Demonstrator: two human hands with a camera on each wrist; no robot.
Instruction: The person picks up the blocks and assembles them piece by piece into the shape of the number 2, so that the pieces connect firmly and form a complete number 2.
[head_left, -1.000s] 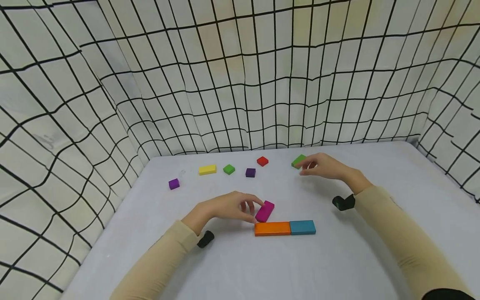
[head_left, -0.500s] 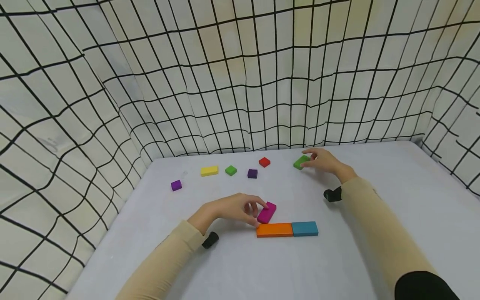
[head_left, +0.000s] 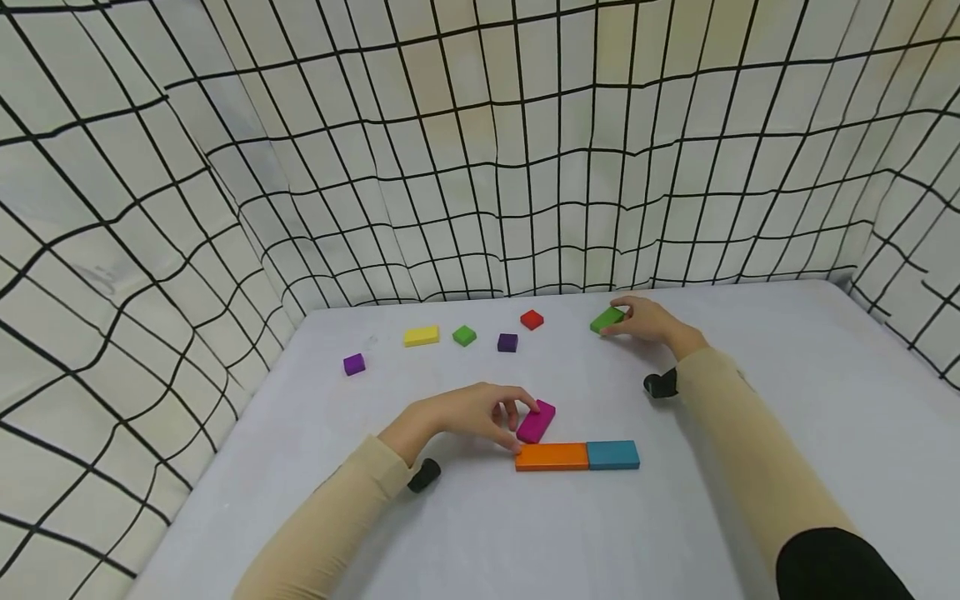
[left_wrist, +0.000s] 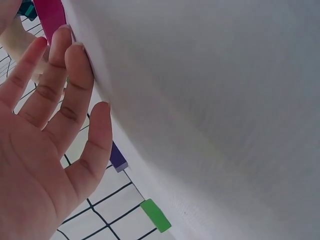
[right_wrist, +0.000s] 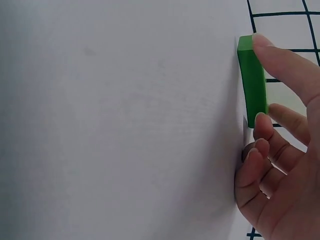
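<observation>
In the head view my left hand (head_left: 465,418) has its index fingertip at the far end of a magenta block (head_left: 537,422) and its thumb by the near end, pinching it lengthwise. The thumb tip is also close to the left corner of an orange block (head_left: 555,457). A blue block (head_left: 613,455) stands end to end with the orange one. Farther back, my right hand (head_left: 647,322) pinches a green oblong block (head_left: 606,320) between thumb and index finger. The right wrist view shows the thumb on one end of that green block (right_wrist: 253,82), other fingers curled below.
Along the back of the white table (head_left: 480,533) lie a violet block (head_left: 354,364), a yellow block (head_left: 422,336), a small green block (head_left: 464,336), a dark purple block (head_left: 507,342) and a red block (head_left: 532,319). Black netting (head_left: 525,167) over white walls surrounds the table.
My right hand has reached round the green oblong block and now pinches it, the block turning slightly. My left hand stays at the magenta block; the view has shifted a little.
</observation>
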